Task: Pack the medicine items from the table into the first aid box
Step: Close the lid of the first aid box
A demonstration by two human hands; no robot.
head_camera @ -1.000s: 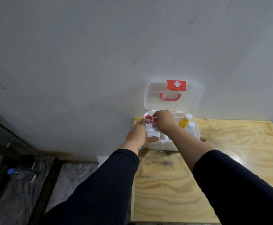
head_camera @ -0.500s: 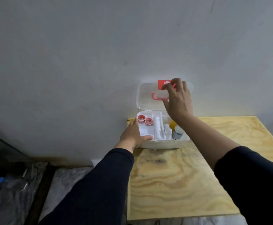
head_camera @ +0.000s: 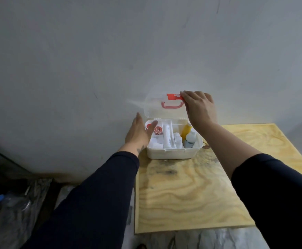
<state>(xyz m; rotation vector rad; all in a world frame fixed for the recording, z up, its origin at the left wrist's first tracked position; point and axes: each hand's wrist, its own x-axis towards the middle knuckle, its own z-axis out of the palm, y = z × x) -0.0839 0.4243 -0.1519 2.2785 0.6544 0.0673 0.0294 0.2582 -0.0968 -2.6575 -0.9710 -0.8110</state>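
Observation:
The white first aid box (head_camera: 173, 153) stands at the table's far left corner against the wall, its clear lid (head_camera: 157, 110) upright with a red handle and a red cross label. Inside lie two red-capped jars (head_camera: 157, 129), a white tube (head_camera: 167, 135), white rolls, a yellow bottle (head_camera: 186, 131) and a white bottle (head_camera: 190, 139). My right hand (head_camera: 199, 108) rests on the lid's upper right edge, fingers over the top. My left hand (head_camera: 139, 132) hovers at the box's left side, blurred, fingers apart and holding nothing.
The plywood table (head_camera: 191, 194) spreads in front of the box. A grey wall stands right behind it. Left of the table, lower down, lies a plastic-wrapped bottle with a blue cap (head_camera: 0, 197) on a dark floor.
My right hand left the jars inside the box and rose to the lid's top edge. My left hand came off the box's front left corner and lifted beside it.

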